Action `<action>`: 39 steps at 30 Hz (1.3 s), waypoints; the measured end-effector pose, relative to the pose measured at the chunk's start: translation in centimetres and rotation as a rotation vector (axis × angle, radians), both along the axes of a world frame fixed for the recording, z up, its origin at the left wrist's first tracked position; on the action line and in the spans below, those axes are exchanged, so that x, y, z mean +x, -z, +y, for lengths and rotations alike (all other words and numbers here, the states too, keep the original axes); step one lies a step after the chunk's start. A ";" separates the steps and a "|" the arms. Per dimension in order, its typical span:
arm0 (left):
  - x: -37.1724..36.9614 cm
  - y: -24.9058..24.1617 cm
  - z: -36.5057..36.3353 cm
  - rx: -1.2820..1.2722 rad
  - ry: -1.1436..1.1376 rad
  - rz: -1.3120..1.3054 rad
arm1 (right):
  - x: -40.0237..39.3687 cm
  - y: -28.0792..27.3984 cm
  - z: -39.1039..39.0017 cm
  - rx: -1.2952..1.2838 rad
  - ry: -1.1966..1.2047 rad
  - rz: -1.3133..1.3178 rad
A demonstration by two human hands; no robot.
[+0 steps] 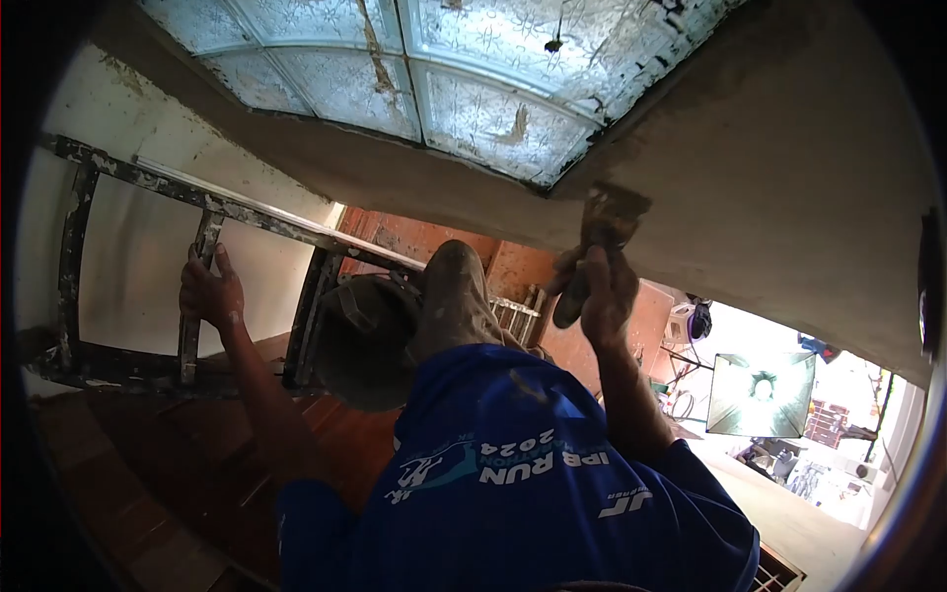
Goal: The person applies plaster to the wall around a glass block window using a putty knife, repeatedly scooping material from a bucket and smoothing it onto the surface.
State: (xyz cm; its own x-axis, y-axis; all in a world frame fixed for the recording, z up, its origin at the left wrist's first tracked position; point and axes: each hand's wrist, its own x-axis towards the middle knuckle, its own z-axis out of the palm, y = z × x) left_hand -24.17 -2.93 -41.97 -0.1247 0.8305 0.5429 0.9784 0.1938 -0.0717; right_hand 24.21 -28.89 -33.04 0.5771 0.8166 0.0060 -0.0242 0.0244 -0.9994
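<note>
My right hand [609, 296] is wrapped round the handle of a wide-bladed scraper [614, 209], whose blade lies by the brown plastered wall [769, 168] just below the corner of a patterned glass window [473, 89]. On the left, my left hand [212, 291] grips a rung of a paint-spattered ladder [204, 232]. A dark bucket [363, 340] hangs or stands beside the ladder, close to my raised knee; its contents are hidden.
Far below on the right are a square bright lamp panel [762, 395], a fan-like object [683, 324] and assorted clutter. A reddish-brown floor [582, 345] shows beneath me. A pale wall [148, 237] stands behind the ladder.
</note>
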 end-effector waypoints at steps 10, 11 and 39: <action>-0.1 0.6 0.2 0.062 0.013 0.058 | 1.4 9.9 -0.8 -0.296 0.056 -0.029; 0.4 -0.2 -0.2 0.085 0.064 0.039 | 1.9 12.1 -2.1 -0.368 0.028 -0.043; 3.2 -3.1 -2.3 -0.147 -0.042 -0.280 | -27.4 32.3 7.6 -0.403 -1.677 -1.113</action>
State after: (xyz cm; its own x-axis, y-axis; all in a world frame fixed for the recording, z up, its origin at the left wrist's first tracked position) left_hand -20.94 -5.18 -38.87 -0.2882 0.8884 0.3574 0.9555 0.2419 0.1690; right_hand -3.17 -21.34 -65.36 -0.7032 0.4781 -0.5263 0.7107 0.4516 -0.5394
